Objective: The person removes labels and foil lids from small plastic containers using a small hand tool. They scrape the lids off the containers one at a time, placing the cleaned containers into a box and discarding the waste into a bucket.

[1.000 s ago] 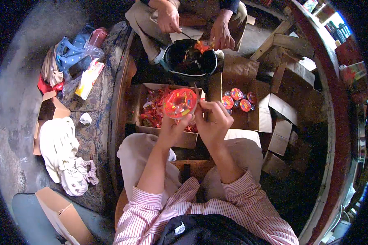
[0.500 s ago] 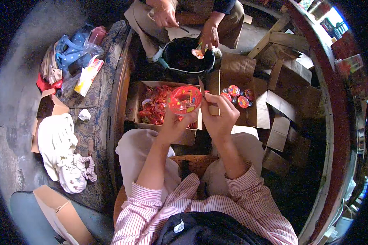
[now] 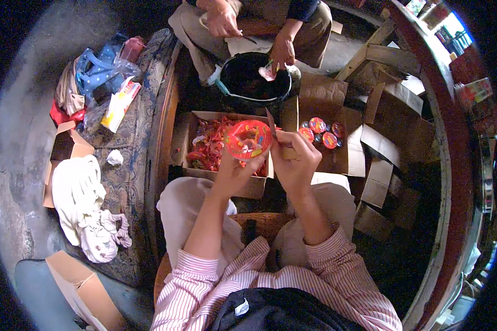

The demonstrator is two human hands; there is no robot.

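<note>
My left hand (image 3: 231, 177) is closed round a round red printed plastic cup (image 3: 249, 130), holding it up with its open-looking middle facing me. In my right hand (image 3: 297, 164) a thin knife (image 3: 270, 119) is gripped, its blade upright right beside the cup's right rim. Below both hands stands a cardboard box (image 3: 247, 190) heaped with red plastic scraps (image 3: 205, 144). Another box, just right of my right hand, holds several small round cups with red lids (image 3: 317, 126).
Across from me a seated person works over a black bucket (image 3: 233, 98), one hand on a pale piece, the other on a thin tool. Flattened cardboard (image 3: 380, 144) lies at right. A patterned bench (image 3: 128, 187) on the left carries cloths (image 3: 80, 190) and bags (image 3: 96, 71).
The red cup has turned and tilted in my left hand, and its printed face shows differently. The knife's blade has tipped slightly left. The other person's pale piece has turned.
</note>
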